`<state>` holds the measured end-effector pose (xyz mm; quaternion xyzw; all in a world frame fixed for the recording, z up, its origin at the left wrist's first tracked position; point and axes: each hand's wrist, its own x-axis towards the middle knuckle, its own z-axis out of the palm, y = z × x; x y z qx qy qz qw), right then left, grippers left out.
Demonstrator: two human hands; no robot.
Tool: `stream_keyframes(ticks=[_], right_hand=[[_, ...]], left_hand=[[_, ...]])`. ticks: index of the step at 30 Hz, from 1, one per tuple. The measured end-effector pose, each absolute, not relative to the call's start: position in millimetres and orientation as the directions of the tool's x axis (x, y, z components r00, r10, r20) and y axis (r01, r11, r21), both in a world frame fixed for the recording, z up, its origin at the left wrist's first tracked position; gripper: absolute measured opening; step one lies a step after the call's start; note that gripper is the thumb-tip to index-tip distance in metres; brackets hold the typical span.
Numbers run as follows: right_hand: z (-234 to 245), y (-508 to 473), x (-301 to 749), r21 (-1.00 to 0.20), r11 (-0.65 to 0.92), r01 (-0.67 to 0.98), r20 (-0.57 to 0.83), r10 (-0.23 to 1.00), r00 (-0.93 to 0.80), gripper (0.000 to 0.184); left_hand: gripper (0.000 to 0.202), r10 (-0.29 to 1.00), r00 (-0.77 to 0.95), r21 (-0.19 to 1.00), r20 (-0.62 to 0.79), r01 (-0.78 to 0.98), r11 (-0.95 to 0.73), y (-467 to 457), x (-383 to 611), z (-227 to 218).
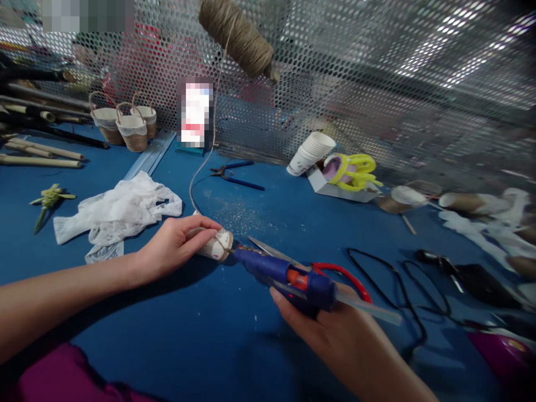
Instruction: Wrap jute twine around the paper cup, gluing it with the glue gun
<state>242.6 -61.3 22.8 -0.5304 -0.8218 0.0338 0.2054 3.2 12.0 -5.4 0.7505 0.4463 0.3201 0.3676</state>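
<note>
There was one paper cup, one blue glue gun, one pair of scissors, one pair of pliers, one big roll of string and three little baskets with handles. The left hand pinched the cup's side, and one end poked out past the fingertips. The right hand held the glue gun, its tip close to that end; I couldn't tell if they touched.

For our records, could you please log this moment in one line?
left hand: holds paper cup; right hand: holds glue gun, tip at cup; twine: reaches cup
</note>
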Motion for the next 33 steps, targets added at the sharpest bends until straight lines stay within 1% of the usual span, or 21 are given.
stream_keyframes(ticks=[5, 9, 13, 17, 19, 24, 28, 31, 33], right_hand=[[43.8, -49.7, 231.9, -0.323, 0.424, 0.846, 0.221, 0.903, -0.368, 0.028], [42.7, -46.8, 232.5, -0.319, 0.405, 0.857, 0.236, 0.910, -0.342, 0.025], [36.6, -45.6, 237.3, -0.292, 0.446, 0.846, 0.189, 0.894, -0.406, 0.030], [36.2, -42.1, 236.4, -0.268, 0.443, 0.855, 0.221, 0.892, -0.393, 0.036], [36.8, -40.9, 234.9, -0.266, 0.421, 0.867, 0.224, 0.902, -0.369, 0.039], [37.4, -45.2, 234.5, -0.291, 0.346, 0.892, 0.167, 0.936, -0.309, 0.044], [36.9, -49.7, 235.2, -0.339, 0.291, 0.895, 0.115, 0.957, -0.268, 0.045], [36.1, -47.7, 234.9, -0.349, 0.247, 0.904, 0.112, 0.969, -0.221, 0.045], [35.2, -44.6, 235.1, -0.341, 0.273, 0.899, 0.123, 0.962, -0.246, 0.040]], left_hand=[[0.024, 0.889, 0.410, 0.840, 0.205, 0.393, -0.375, 10.3, 4.2, -5.9], [0.023, 0.872, 0.427, 0.826, 0.240, 0.382, -0.414, 9.0, 3.9, -6.8], [0.022, 0.844, 0.455, 0.794, 0.284, 0.382, -0.473, 7.7, 3.0, -6.3], [0.023, 0.834, 0.465, 0.777, 0.298, 0.389, -0.495, 6.8, 3.0, -6.4], [0.023, 0.829, 0.466, 0.775, 0.309, 0.382, -0.504, 6.4, 3.0, -7.0], [0.023, 0.817, 0.470, 0.761, 0.333, 0.379, -0.527, 6.0, 1.9, -8.9], [0.022, 0.813, 0.463, 0.753, 0.353, 0.375, -0.541, 7.0, 2.0, -9.6], [0.022, 0.814, 0.459, 0.758, 0.355, 0.369, -0.539, 7.6, 2.6, -10.0], [0.021, 0.814, 0.454, 0.754, 0.362, 0.371, -0.542, 7.7, 2.7, -10.4]])
